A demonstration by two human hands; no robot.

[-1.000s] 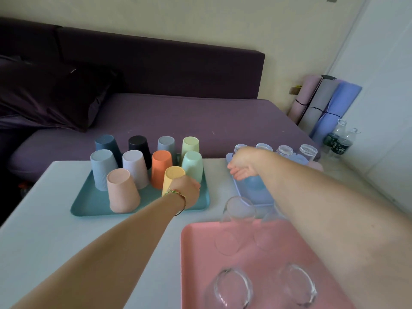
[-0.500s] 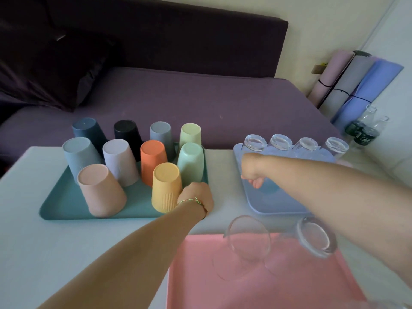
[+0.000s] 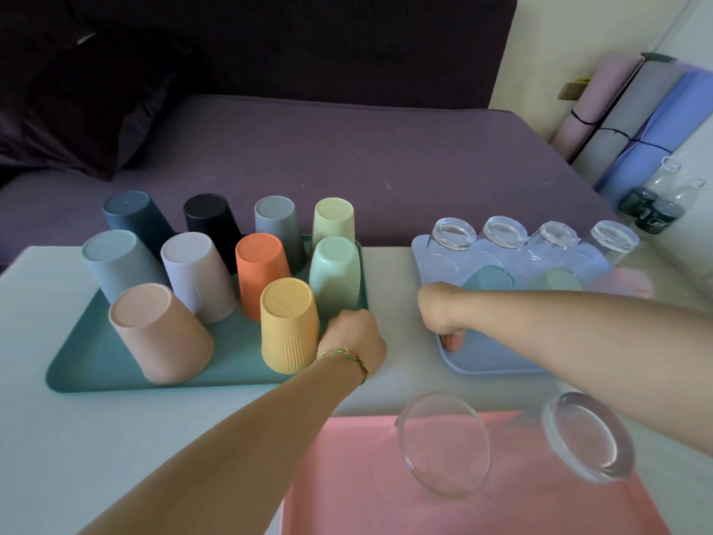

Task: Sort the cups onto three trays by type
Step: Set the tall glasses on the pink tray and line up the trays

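Pale worktop [image 3: 77, 438] before a purple sofa [image 3: 308, 148]. Inverted matte plastic cups [image 3: 258, 272] fill the teal tray [image 3: 96, 361]; clear glasses [image 3: 451, 233] stand on the blue tray [image 3: 494, 357] and pink tray [image 3: 347, 476]. The left hand [image 3: 351, 337] grips the teal tray's rim, the right hand [image 3: 440, 310] the blue tray's.

Pale table [image 3: 46, 438] in front of me, three trays flat on it. Teal tray [image 3: 96, 364] sits at the far left and blue tray [image 3: 494, 361] at the far right, with bare tabletop between them. Pink tray [image 3: 347, 476] lies nearest me, right of centre, near the blue tray and apart from the teal one.
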